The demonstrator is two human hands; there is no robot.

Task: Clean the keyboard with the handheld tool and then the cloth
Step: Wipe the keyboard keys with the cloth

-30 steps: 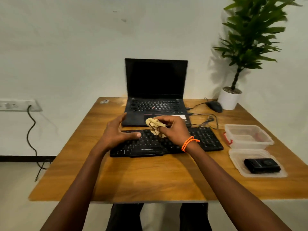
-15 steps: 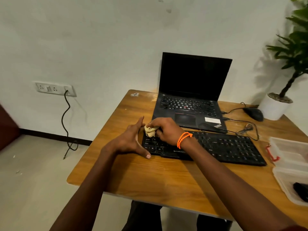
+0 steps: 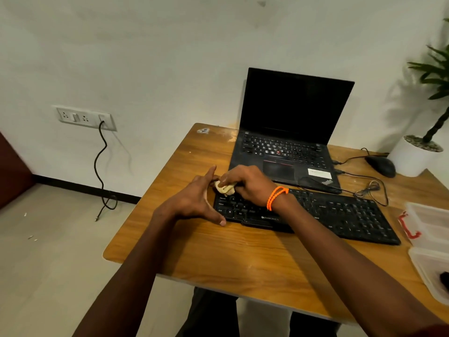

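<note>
Wooden table point(image 3: 218, 259), white wall point(image 3: 145, 57); right hand point(image 3: 250, 183) fingers gripping cloth point(image 3: 224, 187) on keyboard point(image 3: 340, 215); left hand point(image 3: 194, 203) fingers apparently straight

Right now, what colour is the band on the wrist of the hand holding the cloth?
Bright orange. The band on the right hand shows in the head view.

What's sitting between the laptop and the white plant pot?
In the head view, a black mouse with its cable lies between the laptop and the plant pot.

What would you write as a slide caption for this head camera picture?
Right hand wipes the black keyboard's left end with a crumpled cloth while the left hand steadies its edge.
</note>
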